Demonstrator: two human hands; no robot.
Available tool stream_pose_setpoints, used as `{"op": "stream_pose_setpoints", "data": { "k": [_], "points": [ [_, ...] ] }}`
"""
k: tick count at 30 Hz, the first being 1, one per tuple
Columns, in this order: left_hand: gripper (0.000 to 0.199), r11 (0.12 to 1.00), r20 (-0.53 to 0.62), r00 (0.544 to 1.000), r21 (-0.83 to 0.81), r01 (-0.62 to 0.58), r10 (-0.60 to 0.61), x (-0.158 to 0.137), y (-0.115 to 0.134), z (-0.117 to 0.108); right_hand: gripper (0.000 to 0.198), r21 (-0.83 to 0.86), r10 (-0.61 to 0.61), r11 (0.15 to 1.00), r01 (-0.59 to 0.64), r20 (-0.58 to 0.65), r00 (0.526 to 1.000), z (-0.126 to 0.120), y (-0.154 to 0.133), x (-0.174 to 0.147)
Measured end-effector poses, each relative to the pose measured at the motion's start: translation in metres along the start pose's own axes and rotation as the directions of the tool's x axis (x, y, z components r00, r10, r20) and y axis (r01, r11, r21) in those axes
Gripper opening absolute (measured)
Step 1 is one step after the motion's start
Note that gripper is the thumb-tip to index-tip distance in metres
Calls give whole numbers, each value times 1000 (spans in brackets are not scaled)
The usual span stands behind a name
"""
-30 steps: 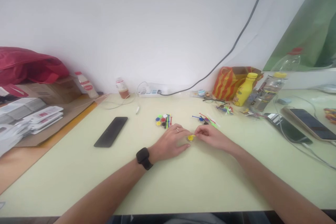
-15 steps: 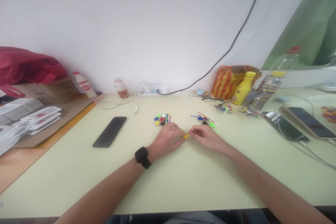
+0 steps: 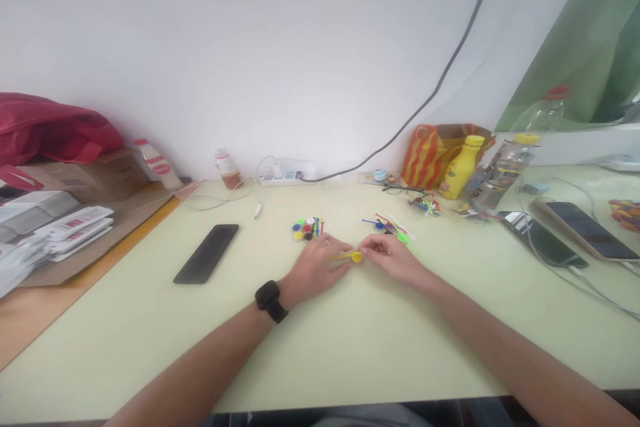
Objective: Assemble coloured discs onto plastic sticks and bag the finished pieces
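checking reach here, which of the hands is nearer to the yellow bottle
Right. The right hand is nearer the camera than the yellow bottle and to its left, beside a small yellow piece; the left hand is farther left, on that piece's other side.

The counter (image 3: pixel 320 353) is pale yellow-green. The bag (image 3: pixel 419 159) is patterned with red and yellow stripes; in front of it is a bright yellow bottle (image 3: pixel 461 171), and above it a dark grey cable (image 3: pixel 431 102) crosses the white wall (image 3: pixel 240 47). Left of the bag, the disc-headed stick (image 3: pixel 357 257) is yellow, the smartwatch (image 3: pixel 269 297) black, the small discs (image 3: pixel 299 235) blue, green, yellow, red, white and black.
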State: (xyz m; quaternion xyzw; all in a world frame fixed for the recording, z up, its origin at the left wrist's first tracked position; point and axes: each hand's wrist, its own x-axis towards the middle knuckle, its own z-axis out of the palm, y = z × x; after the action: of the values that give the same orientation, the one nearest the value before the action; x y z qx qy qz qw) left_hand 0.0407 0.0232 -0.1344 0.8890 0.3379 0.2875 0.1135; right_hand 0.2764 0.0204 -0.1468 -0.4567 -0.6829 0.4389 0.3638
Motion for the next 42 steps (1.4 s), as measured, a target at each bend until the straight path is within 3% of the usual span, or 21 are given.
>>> {"op": "stream_pose_setpoints", "data": {
  "k": [7, 14, 24, 31, 37, 42],
  "points": [
    [36, 1000, 23, 1000, -7, 16, -16, -1, 1, 2, 20, -40, 75, 997, -73, 39, 996, -10, 6, -2],
    [25, 1000, 12, 1000, -16, -15, 15, 0, 1, 0, 19, -99, -2, 995, 9, 65, 998, -1, 3, -1],
    [7, 999, 14, 1000, 47, -12, 12, 1, -1, 4, 12, -180, -45, 983, 33, -62, 997, 9, 6, 6],
    [15, 999, 31, 1000, 38, -8, 7, -5, 7, 2, 13, -270, -76, 961, 59, -51, 996, 8, 5, -1],
    [34, 1000, -57, 998, 0, 22, -22, -6, 10, -3, 33, -259, -75, 965, 40, -125, 989, 9, 6, -9],
    [22, 992, -211, 970, -25, 121, -124, -3, 6, -6, 56, -252, 8, 965, -66, -223, 975, 13, 2, -15]
  ]
}}
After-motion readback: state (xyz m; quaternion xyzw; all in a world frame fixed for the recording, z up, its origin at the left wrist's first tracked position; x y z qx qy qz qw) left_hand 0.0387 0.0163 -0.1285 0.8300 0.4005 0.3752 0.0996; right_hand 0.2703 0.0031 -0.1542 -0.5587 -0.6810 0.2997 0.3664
